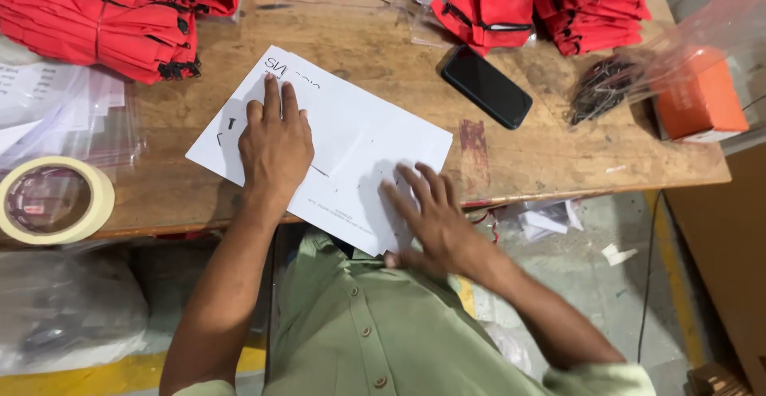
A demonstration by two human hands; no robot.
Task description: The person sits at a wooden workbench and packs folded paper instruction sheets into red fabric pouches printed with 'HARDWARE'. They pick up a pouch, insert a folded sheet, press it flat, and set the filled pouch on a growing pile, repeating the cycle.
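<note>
Worn wooden workbench (558,149), white printed sheet (351,137) lying near its front edge, your left hand (275,145) flat on the sheet's left half, fingers together, your right hand (431,216) pressing its right corner, fingers spread, black phone (487,86) just beyond the sheet, tape roll (52,200) far left

Showing as matt, smooth white paper sheet (335,145); lying on a worn, scratched wooden table (558,153). Gleaming glossy black on the phone (487,86). Looking soft and matt: red cloth bundles (104,21). Shining clear plastic bag (686,53); papery tape roll (54,200).
</note>
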